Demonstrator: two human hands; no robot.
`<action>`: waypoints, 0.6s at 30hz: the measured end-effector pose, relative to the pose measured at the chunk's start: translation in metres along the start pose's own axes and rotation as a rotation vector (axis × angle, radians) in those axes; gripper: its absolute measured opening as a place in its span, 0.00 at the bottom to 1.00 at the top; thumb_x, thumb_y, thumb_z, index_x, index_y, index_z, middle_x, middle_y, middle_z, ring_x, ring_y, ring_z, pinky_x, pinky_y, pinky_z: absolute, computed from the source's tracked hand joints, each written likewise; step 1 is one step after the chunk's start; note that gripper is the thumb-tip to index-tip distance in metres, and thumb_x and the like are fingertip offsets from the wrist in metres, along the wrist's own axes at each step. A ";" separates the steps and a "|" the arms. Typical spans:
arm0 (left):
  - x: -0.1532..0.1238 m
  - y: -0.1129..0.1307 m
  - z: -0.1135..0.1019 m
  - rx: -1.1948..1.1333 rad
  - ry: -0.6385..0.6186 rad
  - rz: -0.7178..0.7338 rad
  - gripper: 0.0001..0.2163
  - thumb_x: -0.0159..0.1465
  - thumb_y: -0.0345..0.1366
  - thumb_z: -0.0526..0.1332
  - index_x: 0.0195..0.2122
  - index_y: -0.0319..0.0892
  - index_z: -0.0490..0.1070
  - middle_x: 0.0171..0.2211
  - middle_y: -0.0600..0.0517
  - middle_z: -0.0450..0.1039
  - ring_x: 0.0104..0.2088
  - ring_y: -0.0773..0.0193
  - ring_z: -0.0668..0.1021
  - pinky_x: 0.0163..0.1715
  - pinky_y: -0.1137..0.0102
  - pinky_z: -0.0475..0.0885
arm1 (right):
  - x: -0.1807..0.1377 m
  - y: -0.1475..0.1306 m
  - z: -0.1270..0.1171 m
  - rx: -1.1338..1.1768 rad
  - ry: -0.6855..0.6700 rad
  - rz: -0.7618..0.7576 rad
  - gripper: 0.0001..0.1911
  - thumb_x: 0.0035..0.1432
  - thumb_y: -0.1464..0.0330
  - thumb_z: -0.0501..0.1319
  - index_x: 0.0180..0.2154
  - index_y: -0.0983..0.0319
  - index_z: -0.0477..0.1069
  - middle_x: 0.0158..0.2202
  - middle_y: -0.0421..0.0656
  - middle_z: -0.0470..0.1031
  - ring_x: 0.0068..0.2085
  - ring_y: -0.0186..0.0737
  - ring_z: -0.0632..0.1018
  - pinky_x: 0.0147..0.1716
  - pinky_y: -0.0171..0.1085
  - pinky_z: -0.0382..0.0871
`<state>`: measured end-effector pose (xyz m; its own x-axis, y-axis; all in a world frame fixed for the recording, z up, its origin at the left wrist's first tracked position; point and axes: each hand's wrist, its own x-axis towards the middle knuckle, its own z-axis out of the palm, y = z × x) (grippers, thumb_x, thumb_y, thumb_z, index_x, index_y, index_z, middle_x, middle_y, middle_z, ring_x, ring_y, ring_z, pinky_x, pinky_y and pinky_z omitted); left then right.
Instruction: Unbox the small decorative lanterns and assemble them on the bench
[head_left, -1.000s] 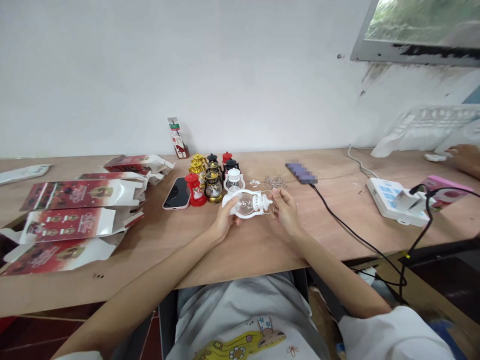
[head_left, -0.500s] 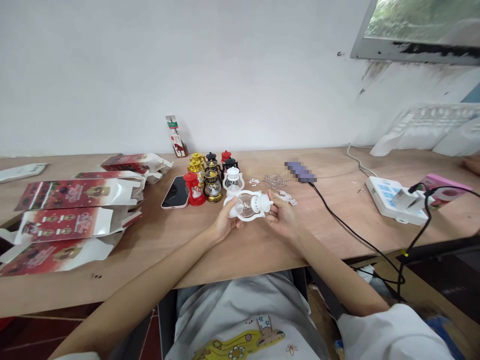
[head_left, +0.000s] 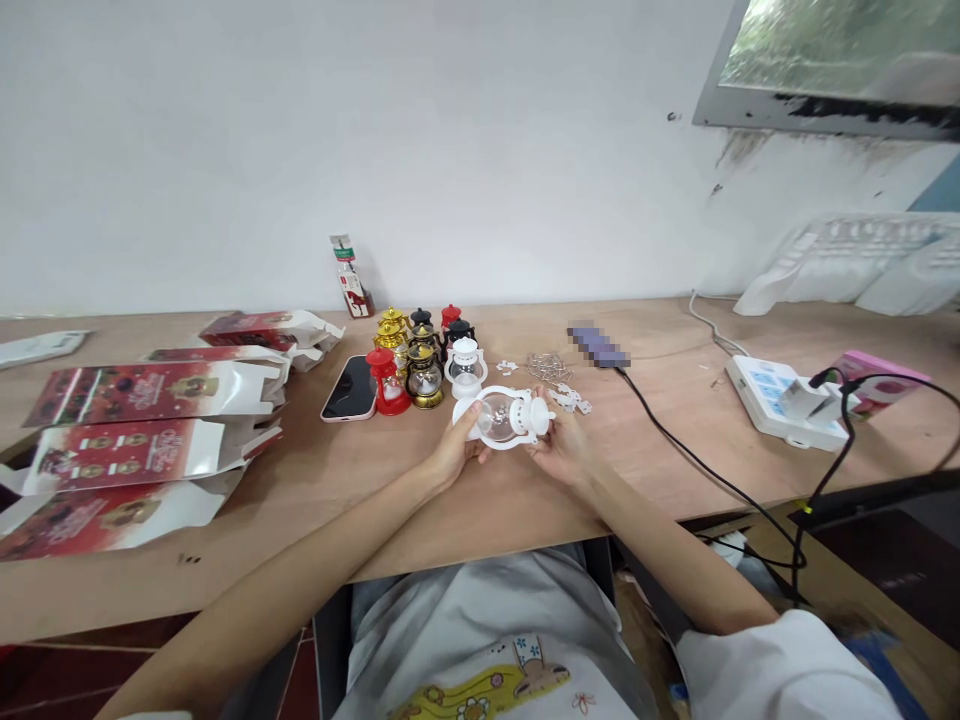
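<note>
A small white toy lantern (head_left: 504,416) with a clear globe lies on its side between both my hands, just above the wooden table (head_left: 465,500). My left hand (head_left: 456,450) grips its base end. My right hand (head_left: 561,442) closes on its top end with the cap. Right behind stands a cluster of several more little lanterns (head_left: 421,352) in red, gold, black and white. A pile of thin wire handles (head_left: 549,366) and small white bits (head_left: 573,400) lies just past my right hand.
A phone (head_left: 351,388) lies left of the lanterns. Several flat red and white cartons (head_left: 142,440) cover the left side. A power strip (head_left: 787,402) with black cables, a pink box (head_left: 885,378) and white foam packing (head_left: 855,262) sit at the right.
My right hand came off the wire pile and closed on the lantern's top end. The other person's hand at the far right has left the view.
</note>
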<state>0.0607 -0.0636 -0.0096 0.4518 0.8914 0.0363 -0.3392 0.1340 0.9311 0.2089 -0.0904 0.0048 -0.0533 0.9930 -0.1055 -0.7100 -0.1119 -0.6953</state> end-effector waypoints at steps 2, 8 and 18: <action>0.000 0.000 0.000 -0.001 0.001 0.004 0.27 0.49 0.60 0.63 0.35 0.39 0.67 0.21 0.56 0.67 0.17 0.73 0.66 0.13 0.77 0.59 | -0.002 0.001 0.002 -0.016 -0.015 -0.022 0.23 0.40 0.58 0.72 0.26 0.58 0.58 0.15 0.28 0.48 0.17 0.25 0.45 0.13 0.27 0.37; 0.002 -0.002 -0.003 -0.020 0.070 0.005 0.28 0.48 0.60 0.63 0.35 0.38 0.68 0.21 0.55 0.68 0.16 0.74 0.65 0.13 0.78 0.59 | -0.005 0.002 0.008 -0.106 0.011 -0.134 0.24 0.42 0.55 0.71 0.26 0.58 0.57 0.15 0.28 0.49 0.16 0.25 0.49 0.13 0.26 0.41; 0.004 -0.006 -0.002 0.008 0.072 0.010 0.25 0.50 0.58 0.63 0.31 0.39 0.67 0.18 0.57 0.66 0.15 0.73 0.65 0.12 0.77 0.58 | -0.003 0.015 0.019 -0.131 0.046 -0.180 0.14 0.52 0.57 0.62 0.24 0.58 0.63 0.23 0.37 0.67 0.26 0.35 0.69 0.22 0.33 0.65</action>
<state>0.0631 -0.0601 -0.0160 0.3880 0.9214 0.0198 -0.3371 0.1219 0.9335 0.1849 -0.0942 0.0077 0.1002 0.9950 -0.0010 -0.6075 0.0603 -0.7920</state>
